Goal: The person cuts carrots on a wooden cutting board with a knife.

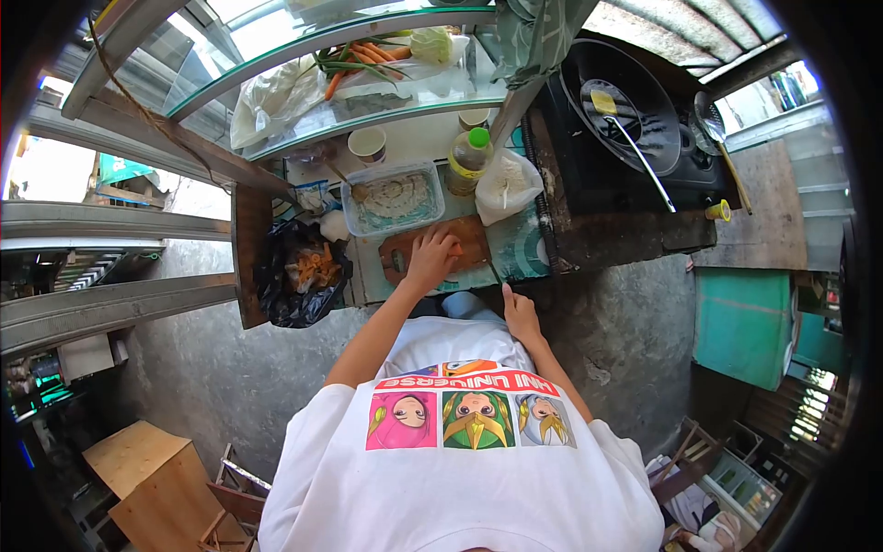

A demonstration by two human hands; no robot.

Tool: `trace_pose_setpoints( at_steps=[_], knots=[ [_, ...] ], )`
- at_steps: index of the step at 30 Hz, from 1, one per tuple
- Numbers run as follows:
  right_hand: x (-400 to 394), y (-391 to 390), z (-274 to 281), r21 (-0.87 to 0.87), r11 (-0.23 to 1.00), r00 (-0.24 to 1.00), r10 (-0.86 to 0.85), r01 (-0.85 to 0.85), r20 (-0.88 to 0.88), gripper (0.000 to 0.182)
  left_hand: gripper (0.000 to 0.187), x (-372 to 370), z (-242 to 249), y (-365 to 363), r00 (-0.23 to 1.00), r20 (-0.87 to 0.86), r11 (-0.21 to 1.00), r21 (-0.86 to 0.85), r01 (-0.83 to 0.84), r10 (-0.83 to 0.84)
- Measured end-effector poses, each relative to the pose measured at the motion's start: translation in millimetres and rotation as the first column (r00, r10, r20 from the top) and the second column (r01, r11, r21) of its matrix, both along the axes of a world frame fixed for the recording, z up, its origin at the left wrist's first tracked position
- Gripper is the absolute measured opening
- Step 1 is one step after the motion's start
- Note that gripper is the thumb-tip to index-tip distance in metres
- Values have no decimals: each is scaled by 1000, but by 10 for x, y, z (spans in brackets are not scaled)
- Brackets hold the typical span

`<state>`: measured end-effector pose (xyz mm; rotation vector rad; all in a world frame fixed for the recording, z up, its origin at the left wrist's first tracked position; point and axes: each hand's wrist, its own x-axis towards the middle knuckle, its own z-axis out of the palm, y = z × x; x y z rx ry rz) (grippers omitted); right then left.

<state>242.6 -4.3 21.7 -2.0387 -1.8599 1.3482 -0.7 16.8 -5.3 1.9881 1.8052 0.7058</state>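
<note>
My left hand (430,259) rests on the brown wooden cutting board (393,259), fingers bent around an orange piece of carrot (455,249) that peeks out on the right side. My right hand (522,316) is closed just off the table's front edge, thumb pointing up; what it grips, if anything, I cannot make out. Behind the board stands a clear plastic tub (405,224) with a whitish wet mixture and a spoon in it. At left, a black plastic bag (276,299) holds orange peelings (315,267).
A green-capped bottle (467,166), a bag of white stuff (509,189) and a paper cup (367,145) stand behind. Carrots (372,53) and a cabbage (430,46) lie on the glass shelf. A wok (658,138) with a spatula (641,161) sits on the stove at right.
</note>
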Motion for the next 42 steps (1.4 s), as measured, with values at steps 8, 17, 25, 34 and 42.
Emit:
trace_pose_setpoints(
  at_steps=[8, 17, 25, 34, 42],
  knots=[
    [123, -133, 42, -35, 997, 997, -65, 66, 29, 70, 33, -431, -203, -265, 985, 165, 998, -24, -50, 53],
    [-34, -69, 16, -9, 998, 998, 58, -57, 40, 66, 32, -462, 101, -441, 999, -44, 984, 178, -23, 31],
    [-224, 10, -72, -39, 996, 984, 82, -77, 160, 65, 32, -98, 47, -300, 982, 189, 997, 70, -29, 15],
    [-330, -6, 99, -16, 998, 995, 59, -58, 86, 65, 37, 109, 174, -217, 973, 87, 971, -122, -204, 215],
    [-374, -2, 291, 80, 984, 976, 143, -158, 166, 61, 23, 173, 126, -155, 937, 40, 911, -251, -326, 346]
  ],
)
